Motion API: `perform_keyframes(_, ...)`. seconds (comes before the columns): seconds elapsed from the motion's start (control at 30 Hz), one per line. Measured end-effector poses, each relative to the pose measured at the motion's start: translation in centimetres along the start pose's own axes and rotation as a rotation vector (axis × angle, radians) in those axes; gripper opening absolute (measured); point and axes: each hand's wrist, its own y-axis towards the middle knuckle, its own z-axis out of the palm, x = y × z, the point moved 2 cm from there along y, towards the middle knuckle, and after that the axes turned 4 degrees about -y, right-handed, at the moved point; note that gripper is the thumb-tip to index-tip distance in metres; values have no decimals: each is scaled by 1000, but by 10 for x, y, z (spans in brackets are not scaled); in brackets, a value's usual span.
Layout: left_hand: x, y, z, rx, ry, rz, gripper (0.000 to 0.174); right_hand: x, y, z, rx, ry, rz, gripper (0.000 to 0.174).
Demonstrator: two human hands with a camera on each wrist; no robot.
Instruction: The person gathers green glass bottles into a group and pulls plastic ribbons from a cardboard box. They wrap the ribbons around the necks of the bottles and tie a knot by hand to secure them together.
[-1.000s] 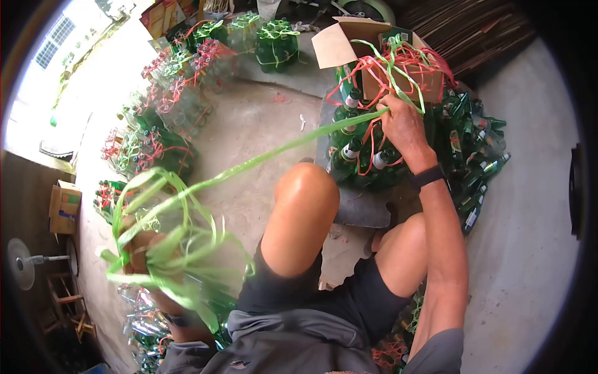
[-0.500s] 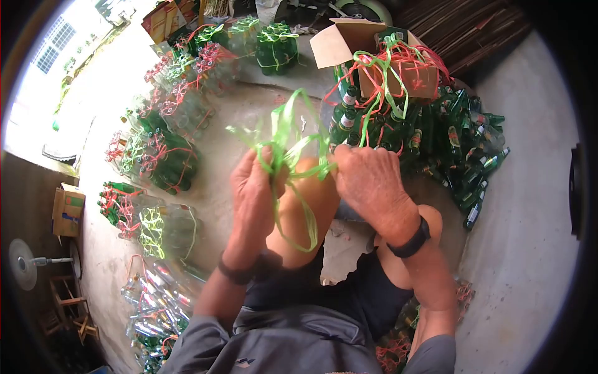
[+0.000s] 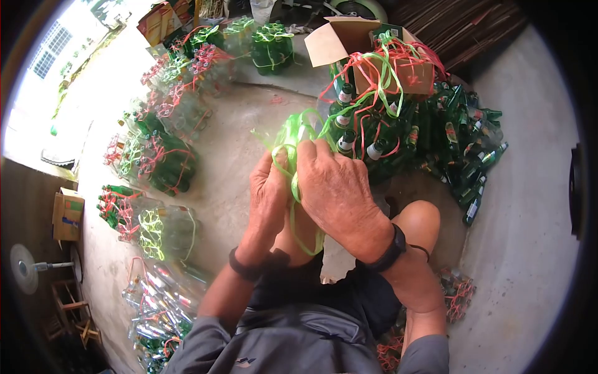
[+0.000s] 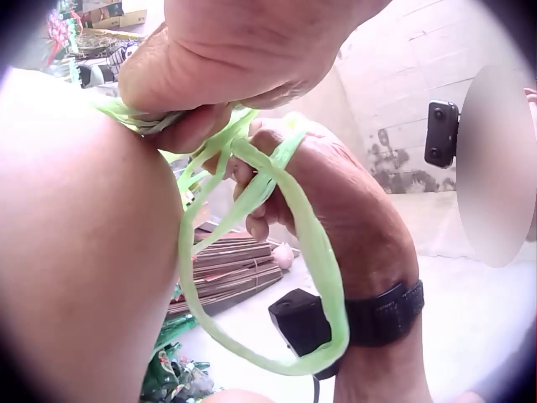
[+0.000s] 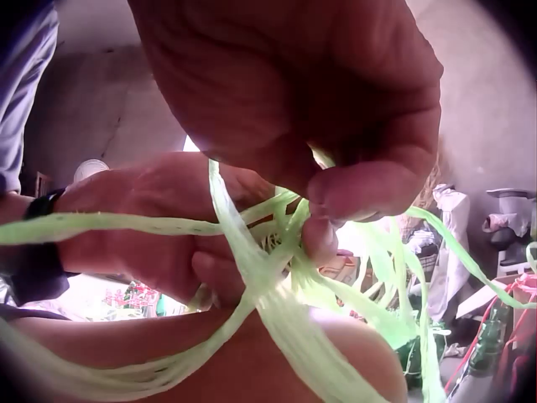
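Above one knee, both hands meet at a bundle of light green plastic strips (image 3: 303,124). The left hand (image 3: 269,193) pinches the bundle from the left; the right hand (image 3: 339,193) pinches it beside the left, nearly touching. In the left wrist view a loop of green strip (image 4: 315,243) hangs under the left hand (image 4: 243,50), with the right hand (image 4: 336,193) behind it. The right wrist view shows the thumb and fingers of the right hand (image 5: 310,109) on crossing strips (image 5: 285,311), the left hand (image 5: 151,218) just behind.
An open cardboard box (image 3: 330,47) with red and green strips stands at the upper right, above green bottles (image 3: 380,128). More loose bottles (image 3: 451,134) lie right of it. Tied bottle bundles (image 3: 168,165) line the left side; a fan (image 3: 25,268) stands far left.
The hands were far apart with a strip stretched between them, then came together over the knee. Since then the right hand has moved left against the left hand, and the strips are gathered closer.
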Motion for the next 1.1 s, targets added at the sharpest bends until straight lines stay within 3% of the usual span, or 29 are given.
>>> perform_keyframes(0.23,-3,-5,-7,-36,-137,-65,29,-4,4,4,14,86,13,17)
perform_keyframes(0.33,-9,-10,-25,35,-52,-103,27,-5,4,6,26,138,21,16)
perform_keyframes(0.4,-11,-12,-35,243,-149,-149,26,-6,4,7,33,148,21,15)
perform_keyframes(0.53,-14,-19,-27,29,5,-187,25,-12,7,9,-3,234,11,12)
perform_keyframes(0.77,-25,-22,-17,72,27,-264,33,-24,4,18,-60,528,-48,12)
perform_keyframes(0.93,-23,-21,-19,226,35,-291,36,-20,1,16,-6,457,-45,16)
perform_keyframes(1.1,-21,-20,-16,253,32,-272,33,-13,-1,12,-33,389,-107,24)
